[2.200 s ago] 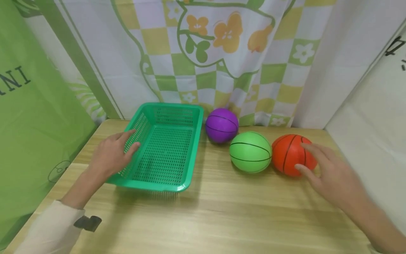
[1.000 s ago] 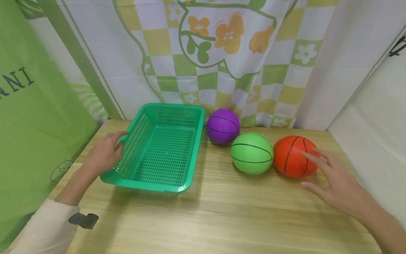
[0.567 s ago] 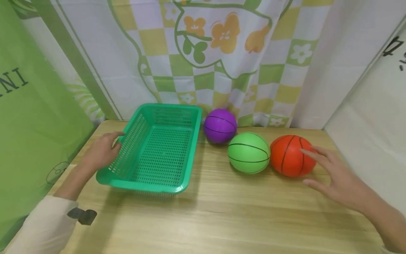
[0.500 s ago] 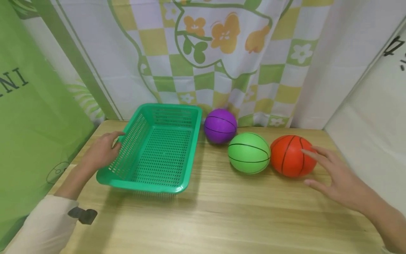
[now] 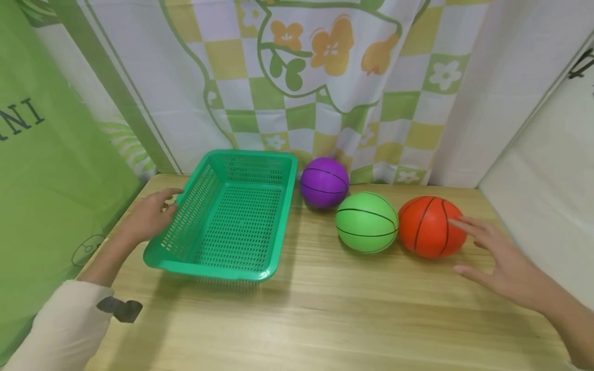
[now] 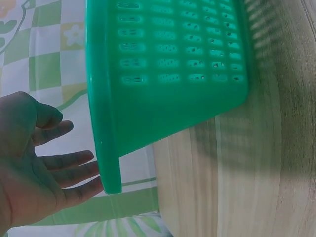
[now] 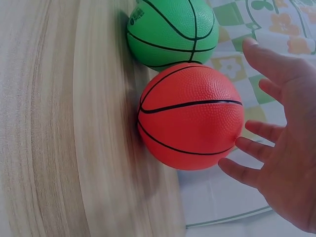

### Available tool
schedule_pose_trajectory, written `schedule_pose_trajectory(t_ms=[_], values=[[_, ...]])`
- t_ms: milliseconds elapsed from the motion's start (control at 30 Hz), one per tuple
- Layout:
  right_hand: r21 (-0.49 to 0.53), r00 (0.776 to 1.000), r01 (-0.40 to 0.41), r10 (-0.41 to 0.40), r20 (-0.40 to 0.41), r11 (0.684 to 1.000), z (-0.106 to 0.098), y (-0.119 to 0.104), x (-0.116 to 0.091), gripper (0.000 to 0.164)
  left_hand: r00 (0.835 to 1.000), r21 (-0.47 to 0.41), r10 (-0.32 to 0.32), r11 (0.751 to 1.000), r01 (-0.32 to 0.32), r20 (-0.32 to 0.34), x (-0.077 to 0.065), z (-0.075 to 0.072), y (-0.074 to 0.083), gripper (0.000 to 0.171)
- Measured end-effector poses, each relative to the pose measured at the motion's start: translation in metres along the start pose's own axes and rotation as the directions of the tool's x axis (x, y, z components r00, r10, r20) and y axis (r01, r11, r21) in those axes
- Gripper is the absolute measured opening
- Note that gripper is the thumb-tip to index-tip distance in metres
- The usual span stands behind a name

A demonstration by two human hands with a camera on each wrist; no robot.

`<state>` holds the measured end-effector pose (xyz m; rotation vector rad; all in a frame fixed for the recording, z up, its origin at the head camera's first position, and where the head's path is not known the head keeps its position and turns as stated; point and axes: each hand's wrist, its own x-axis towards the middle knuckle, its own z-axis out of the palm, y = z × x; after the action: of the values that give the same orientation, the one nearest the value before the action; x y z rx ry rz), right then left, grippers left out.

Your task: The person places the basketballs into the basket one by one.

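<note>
In the head view my left hand (image 5: 148,215) is beside the left rim of a green plastic basket (image 5: 284,216), fingers loosely bent. The left wrist view has the left hand (image 6: 47,163) with spread fingers, fingertips close to the basket's rim (image 6: 102,123); whether they touch it, I cannot tell. My right hand (image 5: 506,263) is at the right side of a red ball (image 5: 431,226) with black basketball lines. Its fingers are extended and its thumb stands apart; in the right wrist view fingertips reach the edge of the red ball (image 7: 192,118). Neither hand holds anything.
A green ball (image 5: 366,222) sits against the red one's left side. Behind it, near the basket, rests a purple ball (image 5: 325,183). All stand on a wooden table (image 5: 334,319). A patterned curtain (image 5: 315,113) hangs along the back edge.
My left hand has drawn back left from over the basket's rim, its fingers loosening. The right hand has shifted right, from over the red ball to its side. Basket and balls stay put.
</note>
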<state>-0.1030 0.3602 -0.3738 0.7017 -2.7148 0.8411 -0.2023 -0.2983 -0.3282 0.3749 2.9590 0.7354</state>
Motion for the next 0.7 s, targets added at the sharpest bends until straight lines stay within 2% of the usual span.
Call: schedule_pose_trajectory(t_ms=[133, 367, 533, 700], values=[[0.070, 1.000, -0.005, 0.004, 0.013, 0.998, -0.002, 0.003, 0.001, 0.091, 1.000, -0.022, -0.015, 1.000, 0.015, 0.011, 0.002, -0.001, -0.006, 0.046], [0.111, 0.993, -0.091, 0.083, 0.079, 0.990, -0.010, 0.002, 0.004, 0.086, 0.998, -0.016, -0.041, 0.999, 0.041, 0.052, 0.007, -0.001, -0.019, 0.048], [0.123, 0.994, -0.092, 0.084, 0.065, 0.988, -0.011, 0.001, 0.002, 0.086, 0.994, -0.016, -0.038, 0.999, 0.040, 0.101, 0.008, -0.001, -0.027, 0.049], [0.133, 0.995, -0.086, 0.078, 0.060, 0.987, -0.011, 0.003, -0.003, 0.086, 0.994, -0.035, -0.033, 0.999, 0.037, 0.102, 0.009, 0.000, -0.034, 0.048]])
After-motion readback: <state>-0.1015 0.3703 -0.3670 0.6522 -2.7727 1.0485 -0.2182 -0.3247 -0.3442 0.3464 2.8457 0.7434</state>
